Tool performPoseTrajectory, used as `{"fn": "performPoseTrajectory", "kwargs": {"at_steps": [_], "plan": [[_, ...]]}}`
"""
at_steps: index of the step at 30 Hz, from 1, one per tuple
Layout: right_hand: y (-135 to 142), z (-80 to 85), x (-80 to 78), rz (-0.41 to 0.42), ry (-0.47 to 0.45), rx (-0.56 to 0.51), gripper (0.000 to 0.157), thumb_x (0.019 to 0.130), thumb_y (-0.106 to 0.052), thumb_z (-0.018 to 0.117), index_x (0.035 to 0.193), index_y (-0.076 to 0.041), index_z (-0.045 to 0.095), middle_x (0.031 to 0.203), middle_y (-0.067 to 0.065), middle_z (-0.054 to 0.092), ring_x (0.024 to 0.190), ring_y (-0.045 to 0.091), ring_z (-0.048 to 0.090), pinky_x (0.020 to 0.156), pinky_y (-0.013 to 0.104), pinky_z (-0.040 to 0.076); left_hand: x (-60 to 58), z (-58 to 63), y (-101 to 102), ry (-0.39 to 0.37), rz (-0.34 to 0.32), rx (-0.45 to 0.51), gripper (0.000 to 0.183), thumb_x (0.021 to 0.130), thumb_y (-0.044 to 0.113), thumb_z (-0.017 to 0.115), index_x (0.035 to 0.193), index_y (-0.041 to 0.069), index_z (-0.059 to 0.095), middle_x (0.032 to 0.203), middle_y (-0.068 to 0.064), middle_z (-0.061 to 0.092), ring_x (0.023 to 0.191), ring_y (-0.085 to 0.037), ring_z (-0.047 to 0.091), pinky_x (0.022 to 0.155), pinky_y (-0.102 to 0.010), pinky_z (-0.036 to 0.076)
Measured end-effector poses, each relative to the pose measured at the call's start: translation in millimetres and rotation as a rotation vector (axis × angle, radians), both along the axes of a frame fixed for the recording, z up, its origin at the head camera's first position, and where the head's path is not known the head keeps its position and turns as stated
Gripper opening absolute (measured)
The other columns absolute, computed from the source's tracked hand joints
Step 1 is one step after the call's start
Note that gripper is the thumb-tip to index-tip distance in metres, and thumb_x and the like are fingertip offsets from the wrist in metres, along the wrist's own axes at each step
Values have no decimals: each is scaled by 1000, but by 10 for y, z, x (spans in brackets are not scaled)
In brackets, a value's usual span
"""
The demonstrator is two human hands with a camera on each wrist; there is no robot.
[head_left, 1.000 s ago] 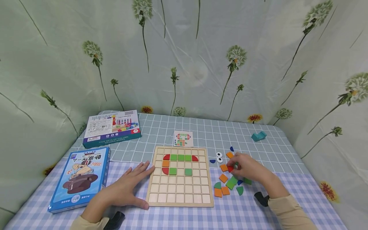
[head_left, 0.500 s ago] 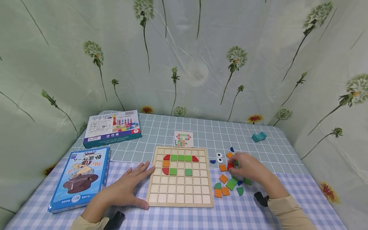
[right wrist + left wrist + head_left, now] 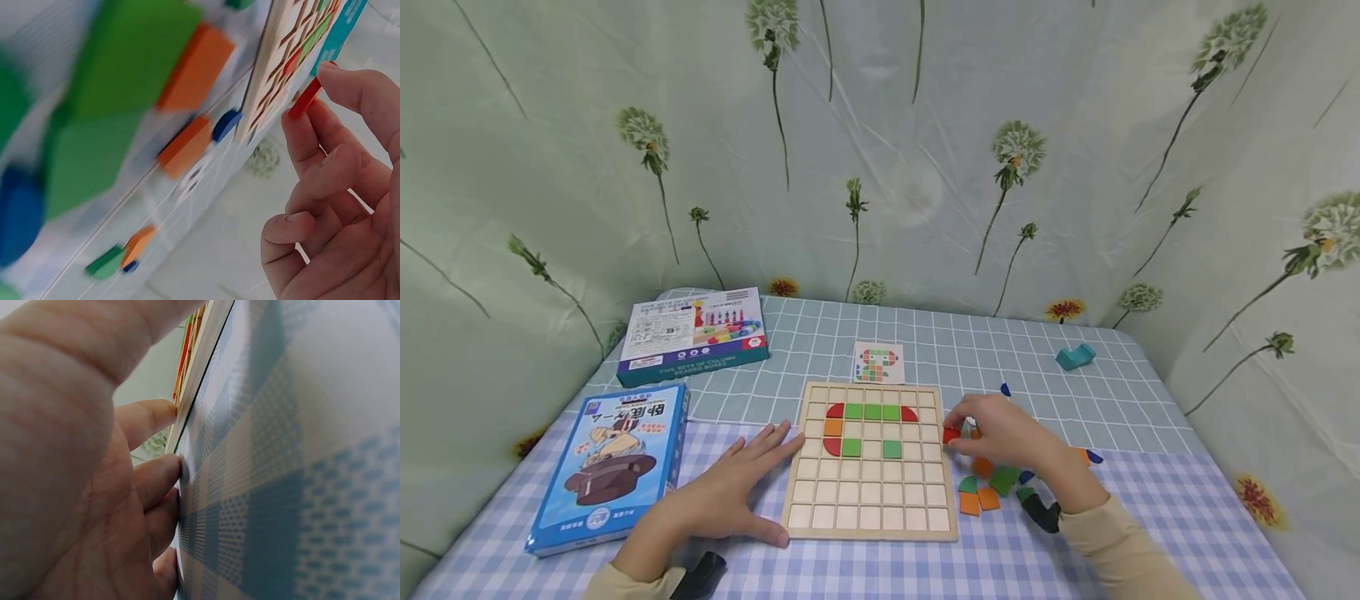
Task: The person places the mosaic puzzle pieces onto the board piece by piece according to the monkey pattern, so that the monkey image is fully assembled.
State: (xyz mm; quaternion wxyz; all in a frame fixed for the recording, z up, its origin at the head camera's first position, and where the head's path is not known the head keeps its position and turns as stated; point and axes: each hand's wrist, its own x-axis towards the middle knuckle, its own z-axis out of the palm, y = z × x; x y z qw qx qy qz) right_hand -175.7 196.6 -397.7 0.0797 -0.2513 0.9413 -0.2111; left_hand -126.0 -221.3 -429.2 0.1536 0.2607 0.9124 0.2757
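Observation:
My right hand (image 3: 1011, 437) pinches a red tile (image 3: 306, 99) between thumb and fingertip, just off the right edge of the gridded wooden board (image 3: 872, 534). In the right wrist view the other fingers are loosely bent. With fingers spread, my left hand (image 3: 722, 492) rests on the table; its fingertips and thumb touch the board's left edge. On the board lie several coloured pieces: green squares (image 3: 872, 412), an orange square (image 3: 832, 427) and red rounded pieces (image 3: 908, 413). A small picture card (image 3: 878, 363) lies just behind the board.
Loose tiles lie right of the board, including orange squares (image 3: 969, 503), a green piece (image 3: 1003, 481) and a blue piece (image 3: 1005, 389); the right hand covers some. A blue box (image 3: 606, 467) and a flat game box (image 3: 692, 333) stand left. A teal object (image 3: 1076, 357) sits back right.
My right hand has moved left from the loose tiles to the board's right edge, carrying the red tile. The left hand stays at the board's left edge.

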Motion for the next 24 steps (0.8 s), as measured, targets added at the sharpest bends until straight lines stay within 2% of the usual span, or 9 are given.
{"fn": "performPoseTrajectory", "kwargs": {"at_steps": [4, 11, 18, 24], "plan": [[-146, -21, -17, 57, 7, -3, 15, 94, -22, 84, 107, -15, 80, 101, -7, 72, 79, 7, 58, 70, 19, 54, -6, 0, 1, 1, -1, -1, 124, 71, 66, 92, 170, 19, 34, 179, -19, 21, 165, -51, 18, 125, -82, 11], [-354, -66, -49, 102, -5, 37, 14, 95, -23, 83, 106, -15, 82, 106, -4, 75, 90, 9, 62, 82, 24, 58, -7, -3, 3, -4, 4, -3, 124, 71, 66, 92, 170, 20, 34, 180, -18, 21, 165, -51, 18, 125, -82, 11], [-439, -84, -49, 123, 0, 22, 13, 94, -19, 84, 104, -12, 82, 101, -3, 74, 82, 11, 59, 73, 20, 54, -20, -16, 0, -14, 15, 2, 124, 70, 67, 92, 170, 20, 34, 180, -17, 20, 165, -50, 17, 127, -80, 9], [-474, -104, -47, 145, 13, 32, 12, 94, -19, 84, 103, -13, 82, 103, -3, 73, 82, 8, 57, 74, 21, 54, -22, -22, -1, -17, 19, -2, 125, 69, 68, 91, 170, 21, 35, 180, -17, 20, 166, -50, 17, 127, -81, 9]]}}
